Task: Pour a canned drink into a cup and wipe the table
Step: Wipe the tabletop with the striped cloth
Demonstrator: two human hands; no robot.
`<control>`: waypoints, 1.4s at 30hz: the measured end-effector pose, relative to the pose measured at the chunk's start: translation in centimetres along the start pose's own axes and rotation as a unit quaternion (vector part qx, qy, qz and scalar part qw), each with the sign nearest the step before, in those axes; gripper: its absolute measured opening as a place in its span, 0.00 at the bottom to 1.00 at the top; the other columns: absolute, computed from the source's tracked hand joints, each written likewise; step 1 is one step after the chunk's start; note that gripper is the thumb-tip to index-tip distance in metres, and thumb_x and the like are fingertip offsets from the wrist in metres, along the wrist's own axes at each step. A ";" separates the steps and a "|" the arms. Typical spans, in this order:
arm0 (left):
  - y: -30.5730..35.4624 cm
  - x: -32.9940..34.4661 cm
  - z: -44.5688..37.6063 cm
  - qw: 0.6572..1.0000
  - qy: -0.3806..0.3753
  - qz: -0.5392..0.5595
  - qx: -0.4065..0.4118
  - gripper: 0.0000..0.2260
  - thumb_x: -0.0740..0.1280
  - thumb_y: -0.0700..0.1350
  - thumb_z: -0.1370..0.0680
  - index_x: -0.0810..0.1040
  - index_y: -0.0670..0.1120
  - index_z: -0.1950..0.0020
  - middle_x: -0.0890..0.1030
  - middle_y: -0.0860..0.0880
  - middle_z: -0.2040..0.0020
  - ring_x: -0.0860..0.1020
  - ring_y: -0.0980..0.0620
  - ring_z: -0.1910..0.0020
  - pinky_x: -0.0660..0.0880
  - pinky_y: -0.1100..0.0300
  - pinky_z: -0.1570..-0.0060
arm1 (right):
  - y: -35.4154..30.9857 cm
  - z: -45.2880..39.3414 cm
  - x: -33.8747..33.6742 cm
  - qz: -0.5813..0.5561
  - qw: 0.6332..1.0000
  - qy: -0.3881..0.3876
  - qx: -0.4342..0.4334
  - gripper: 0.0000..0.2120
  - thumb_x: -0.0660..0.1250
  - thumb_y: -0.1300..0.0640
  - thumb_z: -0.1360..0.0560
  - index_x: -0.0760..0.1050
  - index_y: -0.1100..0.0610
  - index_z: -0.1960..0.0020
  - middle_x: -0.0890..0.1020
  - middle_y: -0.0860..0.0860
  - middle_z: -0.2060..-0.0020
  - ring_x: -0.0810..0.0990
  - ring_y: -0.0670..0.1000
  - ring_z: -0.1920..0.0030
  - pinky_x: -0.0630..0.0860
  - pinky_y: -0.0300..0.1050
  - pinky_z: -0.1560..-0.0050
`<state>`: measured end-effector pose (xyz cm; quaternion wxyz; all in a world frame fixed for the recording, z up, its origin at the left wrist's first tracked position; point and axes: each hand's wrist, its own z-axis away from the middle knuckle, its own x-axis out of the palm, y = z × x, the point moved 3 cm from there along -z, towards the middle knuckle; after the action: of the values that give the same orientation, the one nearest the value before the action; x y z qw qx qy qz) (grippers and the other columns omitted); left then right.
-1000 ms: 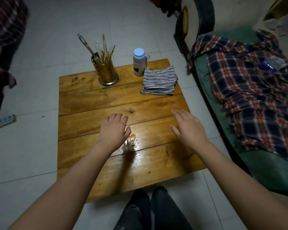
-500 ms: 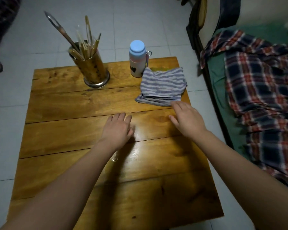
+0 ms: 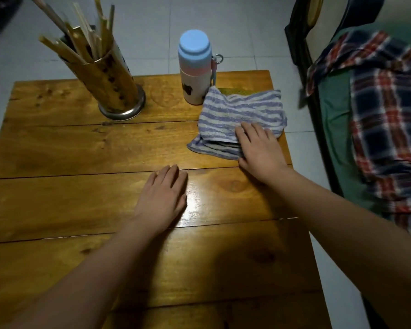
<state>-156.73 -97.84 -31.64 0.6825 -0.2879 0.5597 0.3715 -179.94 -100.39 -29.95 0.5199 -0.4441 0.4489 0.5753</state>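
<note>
since half a second ago the right hand has slid forward onto the striped cloth at the table's far right, fingers flat, thumb at its near edge. left hand rests flat mid-table. best gather the folded layers together before lifting.

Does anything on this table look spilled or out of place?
A wet-looking shiny patch lies on the wooden table beside the left hand, possibly a spill or only glare. The right hand rests on the crumpled striped cloth. No can or cup is visible.
</note>
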 end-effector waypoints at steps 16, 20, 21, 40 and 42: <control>-0.1 0.7 0.5 1.000 0.000 0.002 -0.017 0.22 0.66 0.50 0.26 0.71 0.43 0.33 0.72 0.39 0.33 0.71 0.40 0.35 0.68 0.45 0.38 | 0.6 -1.7 -2.0 -0.032 0.996 0.083 0.029 0.16 0.66 0.59 0.28 0.69 0.64 0.43 0.74 0.61 0.45 0.71 0.61 0.44 0.69 0.53 0.53; -0.5 0.0 1.5 0.999 -0.005 0.027 -0.032 0.22 0.61 0.50 0.23 0.67 0.44 0.30 0.68 0.40 0.30 0.67 0.41 0.31 0.63 0.46 0.33 | 1.2 -0.2 -4.1 -0.050 0.990 0.123 0.042 0.15 0.66 0.58 0.28 0.69 0.64 0.45 0.74 0.61 0.48 0.72 0.61 0.47 0.69 0.53 0.57; -0.7 -0.3 2.0 0.999 -0.008 0.031 -0.040 0.23 0.60 0.50 0.22 0.65 0.44 0.29 0.67 0.40 0.29 0.65 0.42 0.30 0.61 0.46 0.33 | 1.3 0.2 -4.6 -0.054 0.989 0.131 0.045 0.15 0.66 0.57 0.28 0.69 0.64 0.45 0.74 0.61 0.47 0.73 0.61 0.47 0.70 0.54 0.56; -9.4 -0.8 15.1 0.985 -0.046 0.077 -0.150 0.23 0.56 0.51 0.21 0.61 0.46 0.27 0.62 0.42 0.26 0.61 0.44 0.28 0.58 0.50 0.31 | -12.7 11.1 -4.7 -0.172 0.983 0.020 0.065 0.22 0.62 0.48 0.25 0.61 0.60 0.38 0.77 0.58 0.47 0.76 0.61 0.48 0.64 0.47 0.61; -10.0 -0.2 16.2 0.986 -0.041 0.079 -0.142 0.23 0.58 0.50 0.21 0.63 0.45 0.28 0.64 0.41 0.28 0.63 0.42 0.29 0.59 0.49 0.31 | -14.7 11.4 -2.9 -0.168 0.984 -0.011 0.057 0.27 0.63 0.48 0.25 0.59 0.61 0.34 0.73 0.59 0.40 0.72 0.59 0.40 0.67 0.48 0.52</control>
<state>-139.55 -90.35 -28.35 0.6255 -0.3213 0.4938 0.5115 -165.60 -89.02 -25.61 0.6389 -0.4765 0.3939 0.4578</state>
